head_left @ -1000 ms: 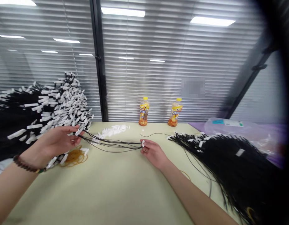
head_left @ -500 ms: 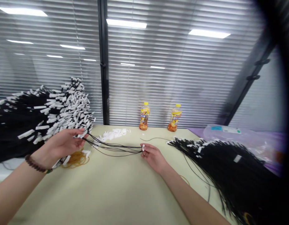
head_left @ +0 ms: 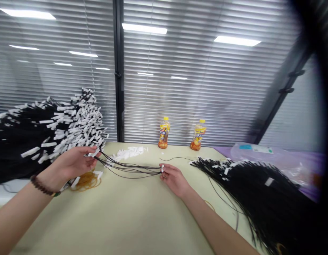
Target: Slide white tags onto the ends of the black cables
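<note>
Found gripped at both ends, slack between: black cable bundle (head_left: 130, 165)

Pinched between thumb and fingers of the right hand (head_left: 176, 180): a small white end piece (head_left: 162, 168). Likewise pinched in the left hand (head_left: 76, 163): white-sleeved ends (head_left: 93, 154), partly covered. Cannot tell the number of strands clasped.

Seen running from hand to hand over the table (head_left: 126, 219): several strands, fanned apart and sagging. Cannot tell whether touching it at the lowest sag.

Judged to be at a step of holding the bundle spread by its ends. Judged to call, for the next move, for a firm pinch at both sides and for strands kept from tangling.

Noted beside the left hand: a tall pile of white-tipped cables (head_left: 79, 120), with tan bands (head_left: 86, 181) just below in view and loose white pieces (head_left: 129, 152) farther back. Noted beyond the right hand: a second pile of black cables (head_left: 265, 198). Noted at the back, before the blinds (head_left: 180, 99): a left bottle (head_left: 164, 134) and a right bottle (head_left: 198, 136), both yellow-capped.

Compared with one second earlier: showing the same two-ended grip, with no plain change in the bundle. Sitting slightly lower in view: bottles and blinds, consistent with a small camera shift.
</note>
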A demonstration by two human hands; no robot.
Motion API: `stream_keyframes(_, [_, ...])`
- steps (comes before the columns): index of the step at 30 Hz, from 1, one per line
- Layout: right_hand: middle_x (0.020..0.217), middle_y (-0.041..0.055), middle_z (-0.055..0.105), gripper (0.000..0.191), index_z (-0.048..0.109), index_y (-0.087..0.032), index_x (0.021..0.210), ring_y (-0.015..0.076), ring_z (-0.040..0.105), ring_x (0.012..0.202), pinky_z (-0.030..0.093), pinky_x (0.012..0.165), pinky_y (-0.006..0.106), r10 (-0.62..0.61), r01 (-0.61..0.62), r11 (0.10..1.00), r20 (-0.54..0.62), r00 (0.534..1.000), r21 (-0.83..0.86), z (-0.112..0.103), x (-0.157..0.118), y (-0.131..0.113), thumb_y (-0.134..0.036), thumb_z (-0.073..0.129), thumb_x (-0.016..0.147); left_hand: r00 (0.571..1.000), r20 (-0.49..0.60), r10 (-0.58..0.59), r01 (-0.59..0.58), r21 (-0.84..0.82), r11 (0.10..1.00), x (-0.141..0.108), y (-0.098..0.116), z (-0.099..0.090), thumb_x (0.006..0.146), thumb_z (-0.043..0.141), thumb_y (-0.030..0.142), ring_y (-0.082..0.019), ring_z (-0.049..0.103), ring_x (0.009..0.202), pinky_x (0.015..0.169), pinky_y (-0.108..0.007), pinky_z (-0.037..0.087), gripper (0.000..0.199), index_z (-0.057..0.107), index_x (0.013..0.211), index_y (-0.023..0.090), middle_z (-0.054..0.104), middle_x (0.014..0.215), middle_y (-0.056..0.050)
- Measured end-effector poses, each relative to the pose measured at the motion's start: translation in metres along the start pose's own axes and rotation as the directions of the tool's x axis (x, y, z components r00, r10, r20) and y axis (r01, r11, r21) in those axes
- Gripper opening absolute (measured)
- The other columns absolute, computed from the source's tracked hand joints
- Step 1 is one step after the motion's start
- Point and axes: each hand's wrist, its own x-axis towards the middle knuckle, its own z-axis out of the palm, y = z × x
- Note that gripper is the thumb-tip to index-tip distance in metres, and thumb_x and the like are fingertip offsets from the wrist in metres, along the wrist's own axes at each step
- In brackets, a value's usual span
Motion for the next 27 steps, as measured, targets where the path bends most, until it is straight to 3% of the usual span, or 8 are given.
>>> stream_keyframes(10, [0.076, 0.0048, 0.058, 0.025, 0.064, -0.015, 0.085, 0.0121, 0.05, 0.065, 0.04, 0.066, 0.028, -0.013, 0.013, 1.0, 0.006, 1.0, -0.008, 0.002, -0.0009, -0.0006, -0.02, 0.069, 0.061, 0.999, 0.036, 0.013, -0.014, 0.012, 1.0, 0.0058, -0.0017, -0.0068, 0.06, 0.062, 0.005, -0.015, 0.054, 0.069, 0.056, -0.025, 0.048, 0.034, 0.052, 0.089, 0.019, 0.055, 0.091, -0.007])
stream_keyframes(27, [0.076, 0.0049, 0.058, 0.025, 0.065, -0.015, 0.085, 0.0118, 0.051, 0.065, 0.04, 0.067, 0.027, -0.016, 0.016, 1.0, 0.009, 1.0, -0.008, 0.0029, -0.0023, -0.0013, -0.02, 0.069, 0.06, 1.0, 0.004, 0.023, -0.023, -0.003, 1.0, 0.0001, 0.0008, 0.0012, 0.061, 0.06, 0.004, -0.015, 0.055, 0.072, 0.056, -0.023, 0.048, 0.033, 0.05, 0.089, 0.019, 0.054, 0.092, -0.008])
